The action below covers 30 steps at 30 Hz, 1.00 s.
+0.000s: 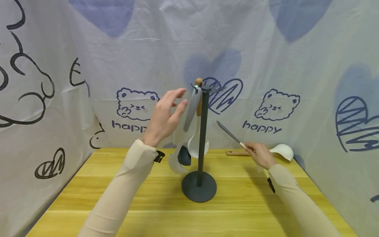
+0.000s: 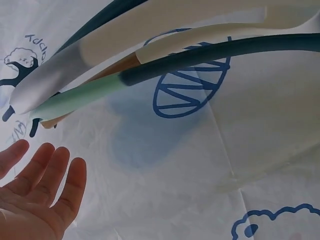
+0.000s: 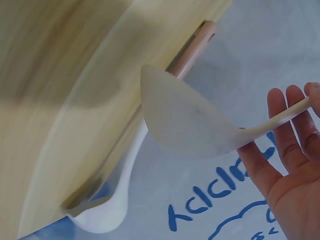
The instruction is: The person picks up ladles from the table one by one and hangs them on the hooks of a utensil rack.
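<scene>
My right hand (image 1: 260, 155) grips a spatula by its white shaft. The spatula's grey handle (image 1: 229, 132) points up and left, and its broad white blade (image 3: 185, 115) shows in the right wrist view. My left hand (image 1: 163, 118) is raised beside the top of a dark utensil rack (image 1: 202, 141), fingers loosely bent and apart from the hanging tools. Nearest to it hangs a utensil with a grey handle (image 1: 192, 110) and pale lower part. Also hanging are a dark utensil with a mint-green handle (image 2: 80, 97) and a white, wooden-handled utensil (image 1: 193, 146).
A white ladle (image 1: 282, 151) with a wooden handle lies at the back right of the wooden table (image 1: 148, 197), behind my right hand. The rack's round base (image 1: 199, 192) stands mid-table. A printed cloth (image 1: 165, 39) hangs behind and at both sides.
</scene>
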Motion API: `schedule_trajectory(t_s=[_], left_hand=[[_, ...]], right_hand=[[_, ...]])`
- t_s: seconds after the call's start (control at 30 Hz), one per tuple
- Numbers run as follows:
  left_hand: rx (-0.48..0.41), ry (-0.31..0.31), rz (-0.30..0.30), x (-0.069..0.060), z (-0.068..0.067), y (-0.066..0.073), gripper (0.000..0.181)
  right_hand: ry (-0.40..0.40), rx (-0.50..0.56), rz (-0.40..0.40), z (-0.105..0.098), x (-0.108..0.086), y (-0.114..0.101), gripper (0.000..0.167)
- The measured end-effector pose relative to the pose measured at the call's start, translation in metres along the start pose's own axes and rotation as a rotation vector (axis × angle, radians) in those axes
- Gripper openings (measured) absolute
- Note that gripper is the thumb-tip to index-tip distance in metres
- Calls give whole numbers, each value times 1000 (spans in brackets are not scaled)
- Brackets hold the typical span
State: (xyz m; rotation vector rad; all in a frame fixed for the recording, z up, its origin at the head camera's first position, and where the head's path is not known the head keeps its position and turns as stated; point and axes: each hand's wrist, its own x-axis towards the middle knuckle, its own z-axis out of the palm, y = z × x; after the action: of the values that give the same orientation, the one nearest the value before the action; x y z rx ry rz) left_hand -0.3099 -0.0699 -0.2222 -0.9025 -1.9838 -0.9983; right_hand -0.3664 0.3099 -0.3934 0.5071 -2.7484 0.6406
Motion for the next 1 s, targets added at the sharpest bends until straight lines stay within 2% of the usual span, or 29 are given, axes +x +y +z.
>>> schedule_trajectory(t_s=[0.27,0.5,0.77,1.0], left_hand=[[11,28,1,17,3,14,44],[71,-1,-47,26,6,22,58],[61,-27,-69,35,15,28,57],[64,-28,-40,42,22,30,52]], right_hand=[[63,146,5,-6,5,-19,33],[134,235,-1,-13,12,-42,36],[218,282,-73,-20,16,-69,32],[219,390,-25,-27,16,-84,34]])
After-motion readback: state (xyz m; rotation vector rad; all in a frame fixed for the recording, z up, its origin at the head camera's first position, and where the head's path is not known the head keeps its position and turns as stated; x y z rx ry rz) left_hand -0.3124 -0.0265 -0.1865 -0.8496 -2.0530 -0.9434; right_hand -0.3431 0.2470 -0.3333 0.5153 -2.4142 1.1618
